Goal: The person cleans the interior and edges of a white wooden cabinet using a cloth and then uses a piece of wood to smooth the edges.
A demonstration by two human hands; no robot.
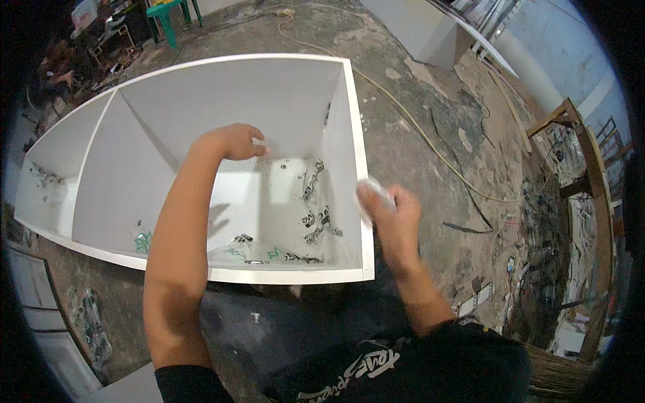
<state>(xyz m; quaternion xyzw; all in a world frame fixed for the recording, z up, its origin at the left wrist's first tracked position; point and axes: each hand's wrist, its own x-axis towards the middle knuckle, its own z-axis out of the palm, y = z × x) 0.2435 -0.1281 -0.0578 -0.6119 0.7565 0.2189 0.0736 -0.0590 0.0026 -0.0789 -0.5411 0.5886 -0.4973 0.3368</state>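
A long white cabinet carcass [232, 276] lies with its open side up in front of me, split by a divider [95, 144] into a large and a small compartment. Over the large compartment hovers my left hand [235, 142], fingers loosely bent and apart, with nothing visible in them. My right hand [396, 218] is closed round a small white object [373, 193] at the outer edge of the right end panel. Its kind is unclear, as fingers and blur cover part of it. Crumpled clear film with dark print [316, 225] lies inside the large compartment.
A yellowish hose [430, 144] and a dark cable [463, 191] run over the worn concrete floor at right. A wooden frame [591, 168] stands at far right. At the back are a green plastic stool [168, 15] and a pale box-like unit [423, 30]. Pale panels [50, 316] lie at lower left.
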